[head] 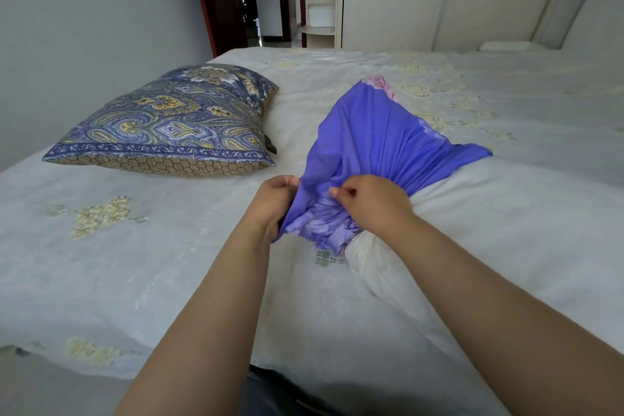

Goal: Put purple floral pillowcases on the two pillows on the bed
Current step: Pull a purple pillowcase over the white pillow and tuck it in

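Both hands (left point(275, 201), right point(369, 204)) grip the bunched purple pillowcase point(371, 142) over a white pillow point(472, 213).

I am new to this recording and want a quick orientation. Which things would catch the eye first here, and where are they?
First comes the bright purple pillowcase, bunched at the centre of the bed. The left hand and right hand both grip its gathered opening, beside a white pillow on the right. Next is a blue paisley pillow, lying alone at the left.
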`<state>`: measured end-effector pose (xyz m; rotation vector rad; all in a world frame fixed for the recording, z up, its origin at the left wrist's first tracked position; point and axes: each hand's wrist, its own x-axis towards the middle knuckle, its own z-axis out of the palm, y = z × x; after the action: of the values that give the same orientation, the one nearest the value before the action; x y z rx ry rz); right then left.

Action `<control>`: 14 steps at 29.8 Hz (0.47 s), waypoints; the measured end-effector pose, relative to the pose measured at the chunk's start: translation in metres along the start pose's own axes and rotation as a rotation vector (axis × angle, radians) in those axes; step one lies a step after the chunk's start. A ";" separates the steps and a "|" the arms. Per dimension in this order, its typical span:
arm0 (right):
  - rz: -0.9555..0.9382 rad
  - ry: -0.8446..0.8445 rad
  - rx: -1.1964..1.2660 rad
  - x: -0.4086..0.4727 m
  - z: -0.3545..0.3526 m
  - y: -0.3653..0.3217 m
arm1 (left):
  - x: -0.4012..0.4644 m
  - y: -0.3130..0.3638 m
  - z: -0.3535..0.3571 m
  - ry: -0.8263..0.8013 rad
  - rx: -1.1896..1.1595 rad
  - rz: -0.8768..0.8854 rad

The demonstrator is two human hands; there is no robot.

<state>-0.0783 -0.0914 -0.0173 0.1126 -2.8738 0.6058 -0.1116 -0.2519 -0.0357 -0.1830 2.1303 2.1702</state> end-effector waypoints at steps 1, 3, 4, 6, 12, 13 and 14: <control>0.074 -0.016 0.098 0.000 -0.002 0.000 | -0.001 -0.001 0.005 -0.020 -0.064 0.015; 0.176 -0.020 0.274 -0.003 -0.003 0.001 | -0.006 -0.005 0.014 -0.060 -0.148 0.037; 0.200 -0.009 0.358 -0.005 -0.003 0.002 | -0.010 -0.007 0.018 -0.081 -0.177 0.039; 0.238 0.013 0.514 -0.013 -0.001 0.004 | -0.016 -0.010 0.026 -0.131 -0.241 0.041; 0.322 0.055 0.909 -0.034 0.005 0.001 | -0.024 0.001 0.035 -0.162 -0.271 -0.036; 0.326 0.083 0.941 -0.036 0.006 0.001 | -0.025 0.005 0.038 -0.139 -0.182 -0.005; 0.326 0.116 0.983 -0.038 0.008 0.001 | -0.026 0.008 0.040 -0.108 -0.080 0.044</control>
<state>-0.0424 -0.0923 -0.0329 -0.2441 -2.2205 1.9380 -0.0879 -0.2112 -0.0236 -0.0241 2.0105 2.2373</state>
